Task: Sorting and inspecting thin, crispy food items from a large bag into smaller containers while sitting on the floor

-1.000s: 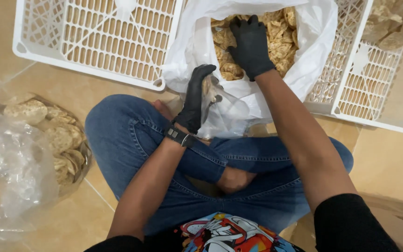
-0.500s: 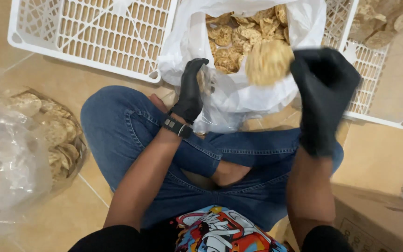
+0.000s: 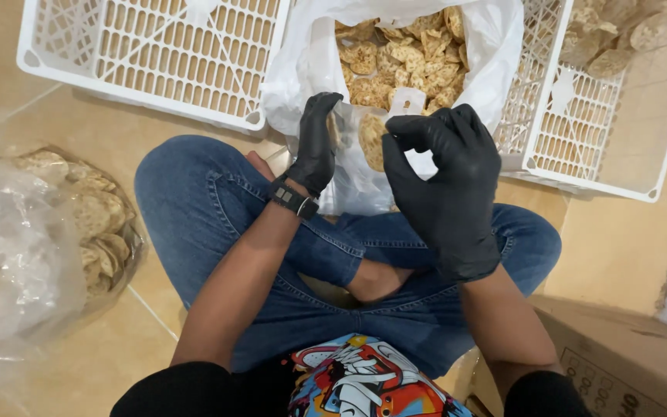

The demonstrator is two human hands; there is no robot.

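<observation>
Open floor (image 3: pixel 79 123) leftward; white crates (image 3: pixel 156 54) beyond both hands (image 3: pixel 314 147).

Small food-packing workspace on a tiled floor (image 3: pixel 117 139): white plastic crates (image 3: pixel 156 54), bulk bags of round crackers (image 3: pixel 403 54), cardboard box (image 3: pixel 627 363) are seen.

Matt black rubbery gloves cover the left hand (image 3: pixel 316 147) and right hand (image 3: pixel 445 185), which pinch a thin glossy clear plastic bag (image 3: pixel 360 166) of rough, dry crackers (image 3: pixel 370 139), above blue denim jeans (image 3: pixel 210 208) and beside a white moulded plastic crate (image 3: pixel 156 54).

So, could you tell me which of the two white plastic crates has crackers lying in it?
The white slatted crate on the right, with round tan crackers in its far corner; the left crate holds none.
</observation>
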